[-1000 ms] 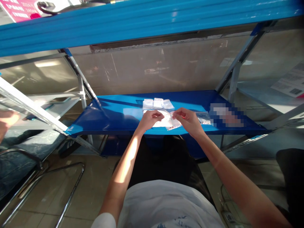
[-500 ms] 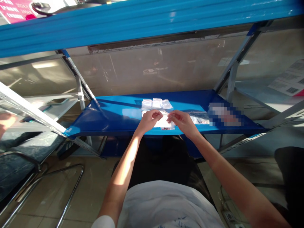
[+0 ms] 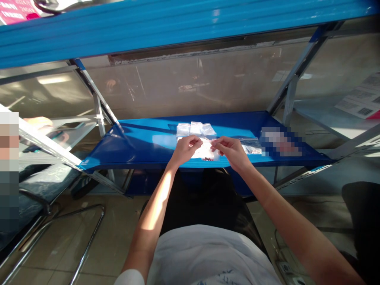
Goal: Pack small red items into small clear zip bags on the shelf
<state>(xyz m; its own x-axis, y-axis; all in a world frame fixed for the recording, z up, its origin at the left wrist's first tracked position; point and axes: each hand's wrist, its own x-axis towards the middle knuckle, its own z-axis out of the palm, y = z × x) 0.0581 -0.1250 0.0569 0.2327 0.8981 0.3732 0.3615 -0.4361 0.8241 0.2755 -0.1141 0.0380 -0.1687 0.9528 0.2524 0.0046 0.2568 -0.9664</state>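
Observation:
Both my hands are over the middle of a blue metal shelf [image 3: 142, 152]. My left hand [image 3: 186, 149] and my right hand [image 3: 232, 152] pinch the top edge of a small transparent zip bag [image 3: 206, 151] from either side. The bag holds something white, with a small dark-reddish bit at its lower edge. Just beyond my fingers, several small transparent bags [image 3: 196, 128] lie in a row. Another transparent bag [image 3: 251, 146] lies to the right of my right hand.
A pixelated patch [image 3: 280, 141] covers something at the shelf's right end. A blue upper shelf [image 3: 178, 27] crosses above, on grey metal uprights. A person [image 3: 8, 170] at far left is pixelated. Chrome chair legs [image 3: 59, 233] stand on the tiled floor.
The small bag between my hands has gone from tilted to nearly level, and my hands are slightly closer together. The whole view has shifted slightly.

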